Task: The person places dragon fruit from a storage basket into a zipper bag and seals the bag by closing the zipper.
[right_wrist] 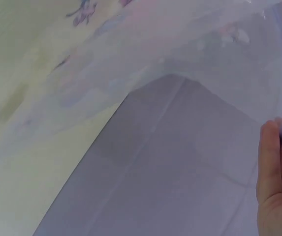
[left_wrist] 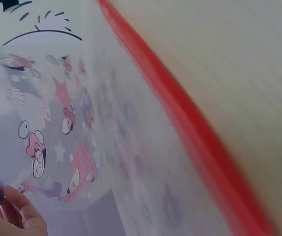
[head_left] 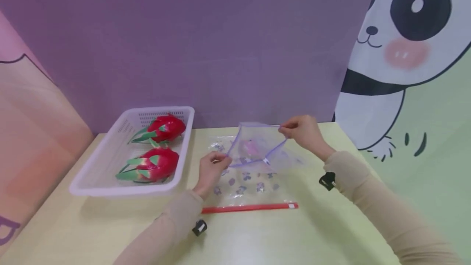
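A see-through zip bag (head_left: 254, 148) with purple edging and pink cartoon prints is held up above the table, its mouth spread apart. My left hand (head_left: 213, 171) pinches the near-left part of that purple edge. At the far right of the mouth, my right hand (head_left: 303, 134) pinches the edge between thumb and fingers. Beneath lies a second clear printed bag (head_left: 241, 193), flat, with a red zip strip (head_left: 250, 207) along its near side. The left wrist view shows the held bag's prints (left_wrist: 37, 147) up close.
To the left stands a white plastic basket (head_left: 126, 191) with two red, green-leaved objects like dragon fruits, one far (head_left: 173, 126) and one near (head_left: 165, 165). A purple partition (head_left: 228, 52) rises behind the pale wooden table (head_left: 331, 232). Cartoon-printed panels (head_left: 416, 134) flank both sides.
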Tool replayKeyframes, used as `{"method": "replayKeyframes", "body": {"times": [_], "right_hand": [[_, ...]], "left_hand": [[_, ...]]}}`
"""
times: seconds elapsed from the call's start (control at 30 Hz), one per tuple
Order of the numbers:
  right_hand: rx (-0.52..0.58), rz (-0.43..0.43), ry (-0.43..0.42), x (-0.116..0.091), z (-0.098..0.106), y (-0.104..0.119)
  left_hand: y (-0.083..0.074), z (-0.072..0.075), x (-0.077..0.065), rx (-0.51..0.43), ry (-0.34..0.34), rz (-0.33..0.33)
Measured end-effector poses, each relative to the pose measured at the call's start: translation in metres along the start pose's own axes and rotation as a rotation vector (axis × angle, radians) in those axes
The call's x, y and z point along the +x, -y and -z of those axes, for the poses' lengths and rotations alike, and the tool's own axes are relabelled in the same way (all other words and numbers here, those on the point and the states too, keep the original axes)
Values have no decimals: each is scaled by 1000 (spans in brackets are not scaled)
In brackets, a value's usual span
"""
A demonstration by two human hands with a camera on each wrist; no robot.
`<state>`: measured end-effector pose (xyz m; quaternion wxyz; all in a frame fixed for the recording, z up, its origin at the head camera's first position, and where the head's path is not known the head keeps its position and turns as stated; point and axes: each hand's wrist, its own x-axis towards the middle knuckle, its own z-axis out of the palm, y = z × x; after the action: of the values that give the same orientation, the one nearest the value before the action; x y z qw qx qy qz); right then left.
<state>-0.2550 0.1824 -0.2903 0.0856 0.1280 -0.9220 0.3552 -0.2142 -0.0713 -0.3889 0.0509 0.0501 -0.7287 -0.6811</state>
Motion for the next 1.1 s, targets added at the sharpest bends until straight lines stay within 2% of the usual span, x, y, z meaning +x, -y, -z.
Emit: {"method": "replayKeyframes", "body": {"times": [0.13,0.3,0.43,0.6,0.67,0.73,0.8,0.9,1.0,1.1], "right_hand": [[35,10,1,0,-14,9],[15,33,-7,1,-23,20],[-14,50,19,2,-29,25],[-32,64,28,4,-34,28],[-35,69,33,4,-35,28],[-41,77,38,3,-36,28],[-56,84,38,2,-35,27],[-73,92,44,0,-33,27],[-77,90,57,-2,-32,26],[-74,102,61,-2,-32,24]], "left_hand": [[-7,-4,-3,-13,63,24],[-13,-4,-7,-22,112,73],[-13,0,-10,-36,157,105],[-11,9,-14,-32,226,65],[-9,16,-18,27,280,31],[-7,26,-24,125,354,-25],[-6,39,-31,245,429,-116],[-9,64,-40,426,482,-312],[-16,95,-42,618,433,-517],[-18,131,-33,768,320,-758]]}}
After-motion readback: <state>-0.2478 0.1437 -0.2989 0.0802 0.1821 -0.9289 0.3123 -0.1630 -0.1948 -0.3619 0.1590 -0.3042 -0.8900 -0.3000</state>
